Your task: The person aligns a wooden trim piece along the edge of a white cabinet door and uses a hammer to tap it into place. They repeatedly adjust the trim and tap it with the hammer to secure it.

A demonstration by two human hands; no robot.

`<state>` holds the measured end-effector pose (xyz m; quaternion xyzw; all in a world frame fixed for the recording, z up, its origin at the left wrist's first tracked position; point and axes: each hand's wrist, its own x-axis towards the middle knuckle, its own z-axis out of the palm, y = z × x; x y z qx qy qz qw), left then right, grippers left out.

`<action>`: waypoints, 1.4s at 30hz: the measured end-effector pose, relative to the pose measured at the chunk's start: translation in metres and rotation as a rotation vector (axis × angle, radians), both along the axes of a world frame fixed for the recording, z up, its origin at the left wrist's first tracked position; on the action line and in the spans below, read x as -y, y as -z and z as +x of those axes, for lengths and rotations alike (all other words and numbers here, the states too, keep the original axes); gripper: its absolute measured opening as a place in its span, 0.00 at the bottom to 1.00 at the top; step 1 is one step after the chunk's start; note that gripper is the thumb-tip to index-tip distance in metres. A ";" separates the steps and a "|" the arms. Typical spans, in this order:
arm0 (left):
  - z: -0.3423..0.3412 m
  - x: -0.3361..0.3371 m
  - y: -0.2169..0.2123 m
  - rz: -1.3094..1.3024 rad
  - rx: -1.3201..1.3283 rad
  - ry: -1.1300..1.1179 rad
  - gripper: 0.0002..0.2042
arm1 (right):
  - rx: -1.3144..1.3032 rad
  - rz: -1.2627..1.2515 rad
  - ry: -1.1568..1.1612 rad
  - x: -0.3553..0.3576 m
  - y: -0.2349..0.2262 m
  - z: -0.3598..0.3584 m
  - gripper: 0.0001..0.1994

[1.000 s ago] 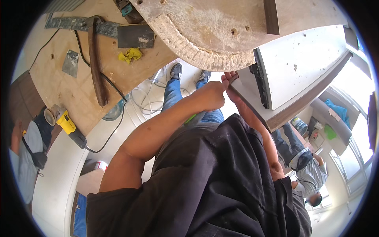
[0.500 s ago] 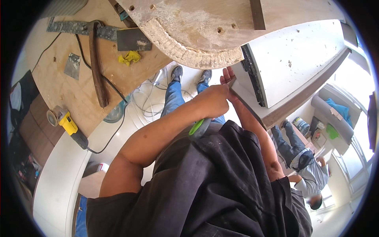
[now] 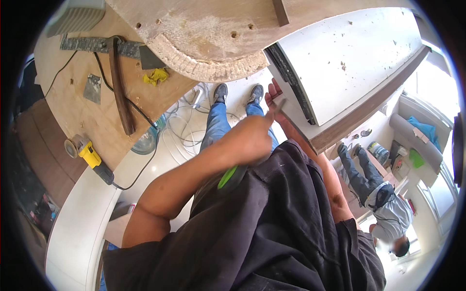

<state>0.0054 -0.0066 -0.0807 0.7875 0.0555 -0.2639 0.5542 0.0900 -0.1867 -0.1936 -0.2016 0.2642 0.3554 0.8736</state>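
A: Looking big to small: a white panel [image 3: 359, 63] leans over the plywood surface [image 3: 82, 121].

B: And the hands?

A: The left hand [image 3: 250, 138] pinches a thin tool [image 3: 280, 105] at the panel's edge. The right hand [image 3: 274, 94] sits behind it, so I cannot tell its grip.

B: What could go wrong?

A: I think the tool might slip and poke those fingers.

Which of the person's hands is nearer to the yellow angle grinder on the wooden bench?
Left. The left hand is at the white panel, on the side toward the yellow angle grinder on the bench's near edge. The right hand rests against the panel's edge, farther away.
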 end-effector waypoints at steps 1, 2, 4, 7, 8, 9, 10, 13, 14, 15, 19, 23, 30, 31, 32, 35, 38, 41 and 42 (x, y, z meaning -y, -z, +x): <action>-0.004 -0.005 -0.017 -0.073 -0.030 0.003 0.30 | -0.060 -0.120 0.007 -0.008 -0.038 0.003 0.26; -0.004 -0.011 -0.033 -0.122 -0.064 0.025 0.31 | -0.125 -0.215 0.032 -0.016 -0.062 0.005 0.25; -0.002 -0.010 -0.043 -0.134 -0.095 0.025 0.31 | -0.126 -0.161 0.048 -0.021 -0.078 0.009 0.22; 0.014 0.001 -0.033 -0.088 -0.195 0.007 0.32 | 0.014 0.076 0.010 0.004 -0.020 0.006 0.21; 0.026 -0.002 -0.037 -0.123 -0.308 0.007 0.32 | 0.058 0.167 0.009 0.009 -0.002 0.005 0.21; 0.033 -0.005 -0.039 -0.155 -0.421 0.005 0.32 | 0.102 0.260 0.006 0.009 0.008 0.007 0.21; 0.026 -0.005 -0.035 -0.112 -0.268 0.003 0.31 | 0.064 0.197 0.007 0.006 0.000 0.009 0.21; 0.000 -0.004 -0.026 -0.051 0.008 0.006 0.28 | 0.024 -0.093 -0.019 -0.008 -0.051 0.003 0.24; -0.001 -0.006 -0.031 -0.073 -0.016 0.004 0.26 | 0.066 -0.249 -0.057 -0.013 -0.061 0.000 0.24; 0.000 -0.007 -0.034 -0.094 -0.040 0.000 0.25 | 0.062 -0.275 -0.062 -0.011 -0.053 -0.002 0.25; 0.029 -0.007 -0.025 -0.182 -0.376 -0.069 0.22 | 0.082 -0.033 -0.031 0.012 0.050 0.001 0.29; 0.037 -0.001 0.009 -0.186 -0.354 -0.087 0.20 | 0.292 0.150 -0.058 0.019 0.111 -0.001 0.31; 0.052 -0.003 0.032 -0.132 -0.328 0.057 0.26 | 0.280 0.437 -0.054 0.023 0.112 -0.001 0.35; 0.049 -0.007 0.020 -0.141 -0.331 0.057 0.27 | 0.257 0.419 -0.051 0.026 0.116 -0.002 0.35; 0.041 -0.013 0.002 -0.154 -0.337 0.059 0.28 | 0.231 0.395 -0.046 0.030 0.118 -0.003 0.34; 0.031 -0.014 -0.002 -0.201 -0.352 0.021 0.29 | 0.306 0.019 -0.085 0.029 0.108 -0.010 0.32; 0.035 -0.007 0.034 -0.168 -0.322 0.010 0.30 | 0.366 0.139 -0.064 0.020 0.106 -0.007 0.29; 0.033 -0.001 0.040 -0.171 -0.281 -0.032 0.30 | 0.267 0.096 -0.056 0.022 0.100 -0.004 0.28; 0.027 0.001 0.038 -0.186 -0.274 -0.050 0.30 | 0.245 0.121 -0.055 0.023 0.094 -0.006 0.28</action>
